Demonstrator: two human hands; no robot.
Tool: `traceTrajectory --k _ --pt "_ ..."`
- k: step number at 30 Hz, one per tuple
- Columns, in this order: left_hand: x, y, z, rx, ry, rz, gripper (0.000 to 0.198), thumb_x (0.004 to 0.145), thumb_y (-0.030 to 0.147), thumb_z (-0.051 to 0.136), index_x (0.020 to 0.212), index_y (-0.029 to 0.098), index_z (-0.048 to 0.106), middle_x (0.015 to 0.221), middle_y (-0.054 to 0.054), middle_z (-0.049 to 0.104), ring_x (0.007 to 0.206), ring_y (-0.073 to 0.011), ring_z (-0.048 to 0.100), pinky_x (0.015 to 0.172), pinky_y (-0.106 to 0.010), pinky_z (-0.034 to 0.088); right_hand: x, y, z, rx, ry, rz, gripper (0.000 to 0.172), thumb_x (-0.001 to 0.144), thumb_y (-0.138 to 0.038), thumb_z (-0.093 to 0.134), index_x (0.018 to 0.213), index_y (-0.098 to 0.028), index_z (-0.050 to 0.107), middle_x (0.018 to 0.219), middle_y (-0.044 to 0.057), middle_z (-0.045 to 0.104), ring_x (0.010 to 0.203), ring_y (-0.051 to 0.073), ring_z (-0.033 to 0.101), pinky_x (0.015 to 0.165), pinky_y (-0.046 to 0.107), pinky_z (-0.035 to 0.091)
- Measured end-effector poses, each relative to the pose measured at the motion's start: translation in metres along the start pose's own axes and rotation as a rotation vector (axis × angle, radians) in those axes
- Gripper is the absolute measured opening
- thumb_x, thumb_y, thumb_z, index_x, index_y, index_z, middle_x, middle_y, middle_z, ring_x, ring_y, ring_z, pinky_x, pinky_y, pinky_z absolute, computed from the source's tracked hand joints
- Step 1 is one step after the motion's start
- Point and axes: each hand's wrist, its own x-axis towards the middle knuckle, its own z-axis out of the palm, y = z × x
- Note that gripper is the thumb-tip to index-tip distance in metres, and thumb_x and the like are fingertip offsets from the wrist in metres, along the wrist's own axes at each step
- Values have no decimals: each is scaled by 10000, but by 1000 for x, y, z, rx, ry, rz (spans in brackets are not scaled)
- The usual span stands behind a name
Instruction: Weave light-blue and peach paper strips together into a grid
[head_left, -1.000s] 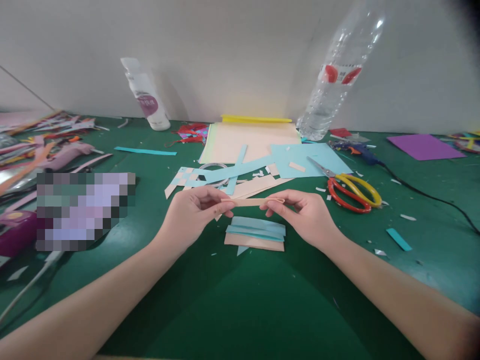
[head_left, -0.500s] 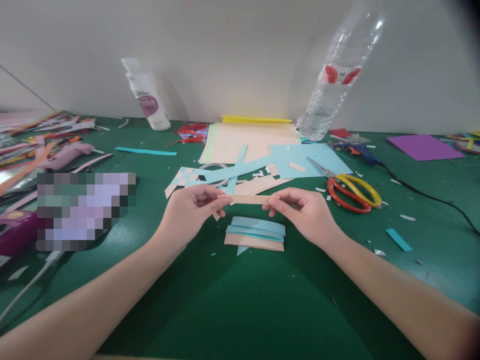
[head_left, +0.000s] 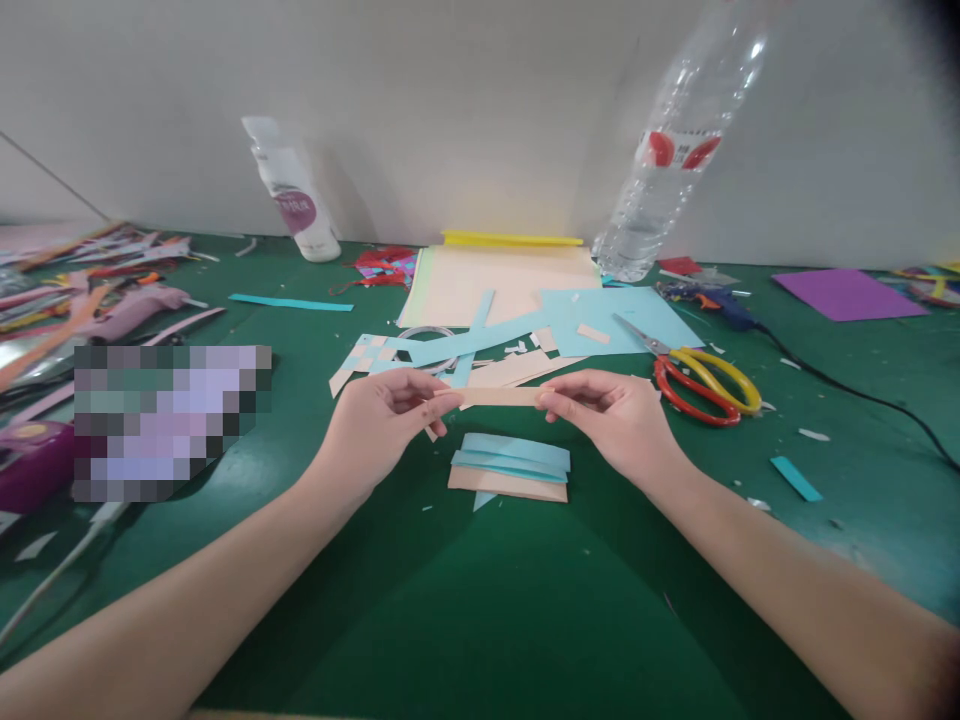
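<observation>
A narrow peach paper strip [head_left: 499,397] is stretched level between my two hands. My left hand [head_left: 386,420] pinches its left end between thumb and fingers. At the other end, my right hand [head_left: 611,415] pinches it the same way. Just below the strip, a small woven piece of folded blue and peach paper strips [head_left: 510,468] lies on the green table [head_left: 480,600]. Behind the hands are loose peach strips [head_left: 510,372], crossed light blue strips [head_left: 480,340] and a blue-and-peach checkered woven piece [head_left: 371,352].
Scissors [head_left: 705,385] with red and yellow handles lie right, beside a light blue sheet [head_left: 622,318]. A clear bottle [head_left: 667,180] and a white bottle [head_left: 292,195] stand at the wall. A blue glue gun [head_left: 724,305] trails its cord; a pixelated object [head_left: 169,420] lies left.
My right hand has shifted very slightly upward, its fingertips still at the strip's right end. My left hand and the folded strips below have stayed in place.
</observation>
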Motion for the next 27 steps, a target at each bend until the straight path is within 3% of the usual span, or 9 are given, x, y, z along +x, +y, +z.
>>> traceTrajectory --k 6,11,18,27 --pt "1 -1 1 1 0 -5 139 693 270 713 700 154 636 607 5 663 474 -95 593 538 -212 502 1 -1 0 -74 55 -93 125 755 -340 668 807 -239 721 848 11 719 843 179 659 776 330 541" --pt "0 0 1 22 -8 1 137 698 276 711 693 160 637 575 12 651 476 -99 593 535 -214 493 1 -2 -1 -168 90 -48 163 737 -376 678 803 -235 728 769 10 729 751 188 675 708 335 550" --pt "-2 1 0 55 -1 17 108 709 271 711 687 177 662 513 30 632 472 -92 586 549 -210 487 -2 -8 -1 -245 132 -175 98 765 -306 663 772 -222 712 781 -2 723 748 164 663 715 303 535" --pt "-1 0 0 34 -13 57 80 732 243 686 719 172 651 631 5 673 490 -107 608 557 -244 520 -4 -10 -3 -338 237 -287 78 772 -270 661 788 -203 699 789 -1 707 682 128 618 677 265 504"
